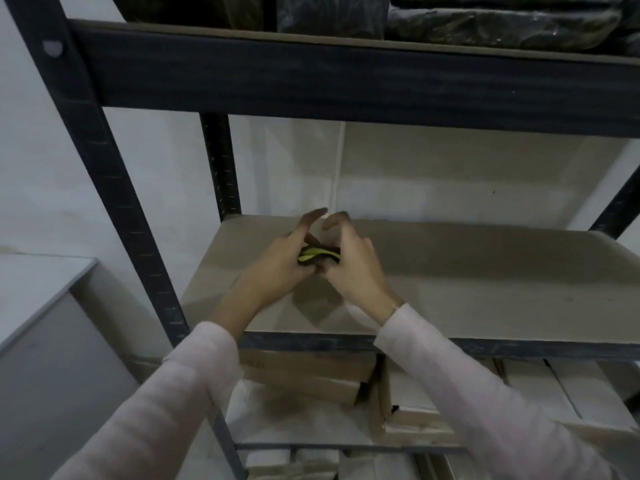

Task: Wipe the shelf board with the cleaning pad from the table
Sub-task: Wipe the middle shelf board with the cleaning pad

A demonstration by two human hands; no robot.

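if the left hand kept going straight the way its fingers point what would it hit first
Probably the pale back wall. The left hand, holding the cleaning pad, points forward above the shelf board, and nothing shows in that line; depth is unclear.

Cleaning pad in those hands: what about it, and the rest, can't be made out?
Cleaning pad: head view, mostly covered by the left hand and right hand; only a blurred yellow-green and dark strip shows.
Dark wrapped bundles on top: head view, cut off by the upper edge.
Cardboard boxes below: head view, partly hidden by the shelf board.
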